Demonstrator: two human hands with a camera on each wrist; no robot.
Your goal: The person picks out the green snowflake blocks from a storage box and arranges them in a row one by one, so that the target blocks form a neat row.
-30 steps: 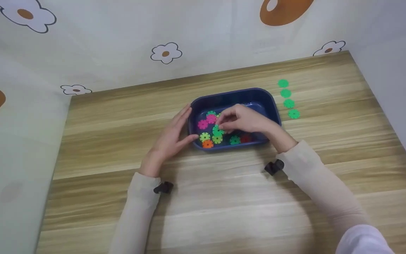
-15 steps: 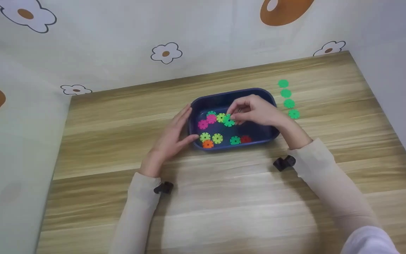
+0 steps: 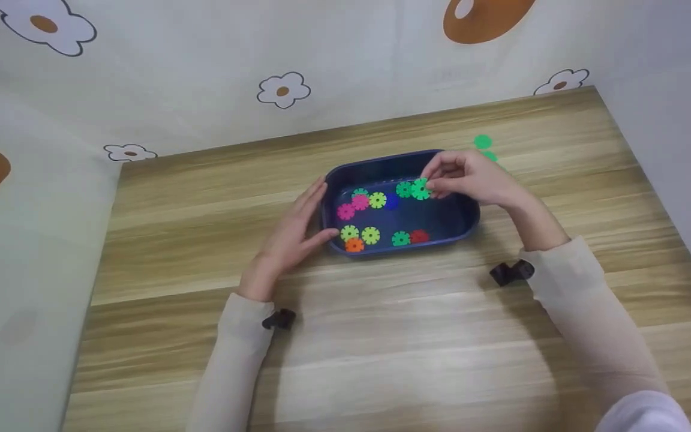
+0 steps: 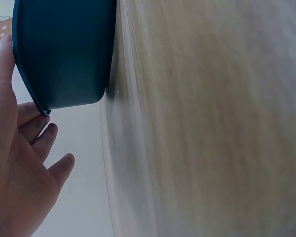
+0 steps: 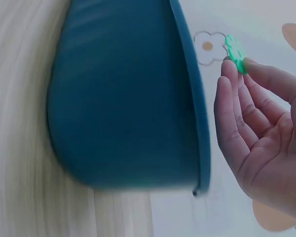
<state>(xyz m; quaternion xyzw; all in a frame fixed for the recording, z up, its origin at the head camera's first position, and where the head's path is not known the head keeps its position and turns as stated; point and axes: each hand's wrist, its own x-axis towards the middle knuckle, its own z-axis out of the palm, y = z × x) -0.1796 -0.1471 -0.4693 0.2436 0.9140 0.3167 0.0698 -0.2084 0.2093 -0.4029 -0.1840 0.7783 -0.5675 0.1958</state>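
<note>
In the head view the light is even and moderately bright, and it seems to come from above, because a wide pale glare lies on the table in the lower middle. Soft grey shadows stand beside both sleeves, and small glints show inside the tray. Fine detail there is a little soft. The wrist views are cooler in colour, so the tray looks teal instead of navy. The left one is rather dim, with the near wood blurred. In the right one, the tray is blurry, while the right hand is clearer.
</note>
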